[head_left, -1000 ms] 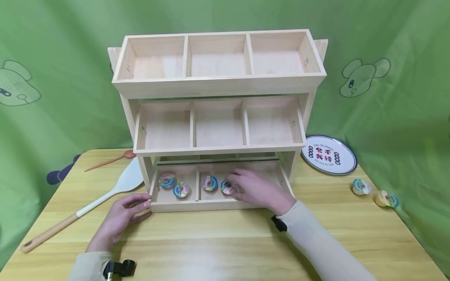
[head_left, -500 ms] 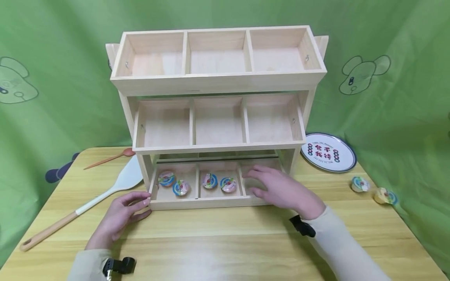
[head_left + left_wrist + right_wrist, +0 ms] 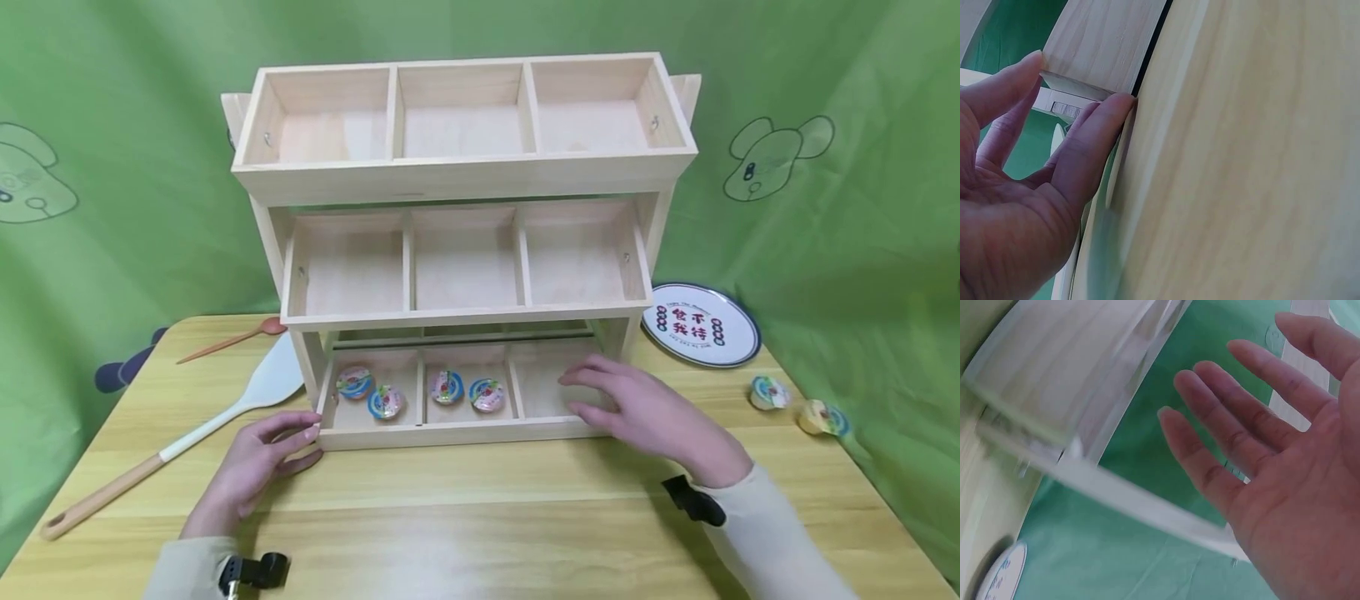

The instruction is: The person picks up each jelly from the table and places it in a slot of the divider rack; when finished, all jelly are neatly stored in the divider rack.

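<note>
A pale wooden three-tier rack point(image 3: 465, 183) stands with each tier divided into three compartments. In its lowest tray point(image 3: 465, 433), two small jelly cups point(image 3: 370, 392) with printed lids lie in the left compartment. Two more jelly cups point(image 3: 467, 392) lie in the middle one. My left hand point(image 3: 258, 462) holds that tray's front left corner, with thumb and fingers around the corner point(image 3: 1079, 87) in the left wrist view. My right hand point(image 3: 637, 412) hovers by the right compartment with its fingers spread and nothing in it; the right wrist view shows the bare palm point(image 3: 1304, 487).
Two jelly cups, one clear point(image 3: 768, 393) and one yellowish point(image 3: 821, 418), lie at the table's right. Behind them a printed plate point(image 3: 701, 325) lies beside the rack. On the left are a white spatula point(image 3: 247, 400) and a small brown spoon point(image 3: 232, 343). Green cloth point(image 3: 840, 275) hangs behind.
My right hand has let go of the right-hand jelly cup in the middle compartment and moved right, to the right compartment. My left hand has stayed at the tray's corner.
</note>
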{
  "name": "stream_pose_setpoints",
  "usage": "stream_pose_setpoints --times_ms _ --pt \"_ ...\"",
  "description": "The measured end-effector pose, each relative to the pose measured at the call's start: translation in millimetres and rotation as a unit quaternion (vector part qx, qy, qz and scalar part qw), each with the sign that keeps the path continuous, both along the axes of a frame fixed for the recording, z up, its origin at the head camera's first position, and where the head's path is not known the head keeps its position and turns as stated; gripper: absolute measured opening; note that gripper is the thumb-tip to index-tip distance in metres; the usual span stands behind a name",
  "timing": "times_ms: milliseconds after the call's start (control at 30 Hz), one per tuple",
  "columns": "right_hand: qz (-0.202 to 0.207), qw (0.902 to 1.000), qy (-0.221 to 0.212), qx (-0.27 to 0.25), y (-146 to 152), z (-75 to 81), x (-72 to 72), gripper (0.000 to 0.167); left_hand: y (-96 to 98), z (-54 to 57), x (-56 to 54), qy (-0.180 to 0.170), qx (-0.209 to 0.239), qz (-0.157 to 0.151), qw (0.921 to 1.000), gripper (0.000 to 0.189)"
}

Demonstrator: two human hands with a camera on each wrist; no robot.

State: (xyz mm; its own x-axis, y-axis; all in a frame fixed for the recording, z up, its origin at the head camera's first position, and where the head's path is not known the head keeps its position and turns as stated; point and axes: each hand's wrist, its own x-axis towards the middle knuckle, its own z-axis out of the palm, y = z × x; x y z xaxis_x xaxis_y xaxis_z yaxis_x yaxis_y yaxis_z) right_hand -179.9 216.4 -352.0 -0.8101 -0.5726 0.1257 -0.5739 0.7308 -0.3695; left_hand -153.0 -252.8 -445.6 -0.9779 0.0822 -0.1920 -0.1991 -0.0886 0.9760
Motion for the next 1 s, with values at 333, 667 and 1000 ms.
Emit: stream_pose_setpoints --times_ms 333,667,1000 --pt "-0.033 0.9995 0.002 0.005 33 -2.3 8.3 0.033 -1.0 0.8 -0.3 0.004 -0.005 -0.005 1.0000 0.034" --pt "-0.061 0.9981 -0.006 -0.008 67 -2.7 17.4 0.033 4.9 -0.4 -5.4 -0.006 -0.004 -0.006 1.0000 0.041" --pt "-0.114 0.9935 0.000 -0.005 99 -9.5 15.1 0.038 0.6 -0.4 -0.9 -0.008 -0.001 0.005 1.0000 0.037"
